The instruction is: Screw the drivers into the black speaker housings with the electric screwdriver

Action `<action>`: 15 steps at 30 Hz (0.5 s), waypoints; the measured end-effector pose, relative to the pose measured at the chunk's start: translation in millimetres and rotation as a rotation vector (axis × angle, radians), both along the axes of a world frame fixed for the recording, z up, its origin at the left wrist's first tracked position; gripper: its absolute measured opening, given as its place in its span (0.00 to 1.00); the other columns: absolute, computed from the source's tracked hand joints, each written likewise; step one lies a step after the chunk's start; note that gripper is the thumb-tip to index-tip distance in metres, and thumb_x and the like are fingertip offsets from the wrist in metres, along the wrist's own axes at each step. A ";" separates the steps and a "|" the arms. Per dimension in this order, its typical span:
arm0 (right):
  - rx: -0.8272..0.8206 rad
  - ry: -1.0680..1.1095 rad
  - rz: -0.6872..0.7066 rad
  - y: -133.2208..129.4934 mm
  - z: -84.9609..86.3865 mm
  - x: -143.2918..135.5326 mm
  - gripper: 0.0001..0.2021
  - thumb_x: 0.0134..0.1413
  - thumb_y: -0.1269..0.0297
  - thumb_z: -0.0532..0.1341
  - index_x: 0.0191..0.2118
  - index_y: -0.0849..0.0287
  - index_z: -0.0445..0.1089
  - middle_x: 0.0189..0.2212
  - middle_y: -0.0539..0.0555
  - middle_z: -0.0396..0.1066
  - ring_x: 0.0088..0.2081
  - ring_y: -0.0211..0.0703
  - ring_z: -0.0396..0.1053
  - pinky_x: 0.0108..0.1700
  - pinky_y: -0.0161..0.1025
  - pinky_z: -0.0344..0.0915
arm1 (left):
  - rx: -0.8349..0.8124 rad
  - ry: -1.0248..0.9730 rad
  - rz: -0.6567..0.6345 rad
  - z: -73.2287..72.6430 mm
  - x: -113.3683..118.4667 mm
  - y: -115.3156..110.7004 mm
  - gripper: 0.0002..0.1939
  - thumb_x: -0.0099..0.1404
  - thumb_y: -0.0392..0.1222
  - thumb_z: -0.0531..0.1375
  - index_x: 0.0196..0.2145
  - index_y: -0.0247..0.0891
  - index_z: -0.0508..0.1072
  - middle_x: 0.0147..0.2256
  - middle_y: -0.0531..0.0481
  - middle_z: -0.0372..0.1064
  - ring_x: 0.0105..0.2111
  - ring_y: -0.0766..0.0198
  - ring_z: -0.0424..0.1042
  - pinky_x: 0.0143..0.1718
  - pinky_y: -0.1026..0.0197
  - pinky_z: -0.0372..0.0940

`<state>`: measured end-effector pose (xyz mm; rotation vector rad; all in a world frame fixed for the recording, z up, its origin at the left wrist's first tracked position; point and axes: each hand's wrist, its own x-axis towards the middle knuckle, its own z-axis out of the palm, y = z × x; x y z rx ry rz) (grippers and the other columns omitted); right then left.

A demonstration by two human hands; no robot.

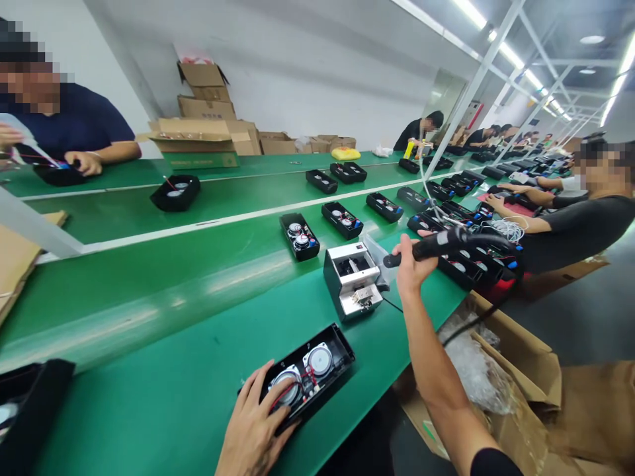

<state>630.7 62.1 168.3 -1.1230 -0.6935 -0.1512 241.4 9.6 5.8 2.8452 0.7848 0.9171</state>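
Observation:
My left hand (260, 416) grips the left end of an open black speaker housing (332, 380) lying on the green bench, with some fingers reaching inside over the nearer speaker. Two round speakers with silver-white centres and red and black wires sit in this housing. In my right hand (414, 268) is a black electric screwdriver (441, 244), raised beside the screw feeder (352, 281) and pointing left; its cord hangs down on the right. The feeder is a black and silver box standing just beyond the housing. The screwdriver's bit is hard to make out.
More speaker housings (342, 220) lie along the green belt (238, 264), with many clustered at the right. Another housing (30, 410) is at the near left. Cardboard boxes (520, 357) with plastic bags stand below the bench edge. Co-workers (570, 225) sit along both sides.

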 end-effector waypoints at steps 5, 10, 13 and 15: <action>-0.066 0.001 0.247 -37.8 -16.7 -29.7 0.17 0.64 0.53 0.68 0.50 0.52 0.64 0.19 0.37 0.65 0.18 0.37 0.65 0.30 0.40 0.69 | 0.056 -0.012 -0.015 0.6 -0.7 3.1 0.06 0.64 0.44 0.70 0.32 0.47 0.76 0.51 0.51 0.80 0.67 0.43 0.66 0.65 0.41 0.65; -0.146 0.021 0.276 -33.0 -37.7 -40.9 0.16 0.62 0.53 0.69 0.43 0.52 0.62 0.17 0.38 0.66 0.17 0.38 0.64 0.30 0.41 0.69 | 0.032 -0.042 -0.012 -0.7 1.1 2.7 0.05 0.66 0.42 0.67 0.31 0.47 0.76 0.51 0.52 0.80 0.67 0.43 0.65 0.63 0.40 0.64; -0.252 0.000 0.287 -25.6 -46.3 -41.5 0.15 0.60 0.51 0.69 0.38 0.52 0.64 0.16 0.39 0.64 0.18 0.39 0.65 0.31 0.43 0.70 | 0.016 -0.043 -0.010 -0.2 1.6 1.7 0.05 0.66 0.41 0.66 0.31 0.47 0.76 0.50 0.52 0.81 0.67 0.42 0.65 0.62 0.39 0.64; -0.322 -0.005 0.299 -24.5 -49.3 -42.4 0.16 0.58 0.51 0.70 0.37 0.53 0.64 0.16 0.40 0.64 0.19 0.40 0.66 0.33 0.44 0.72 | 0.006 -0.039 -0.015 1.0 1.6 1.3 0.05 0.67 0.40 0.65 0.32 0.47 0.76 0.51 0.52 0.81 0.67 0.41 0.65 0.62 0.38 0.64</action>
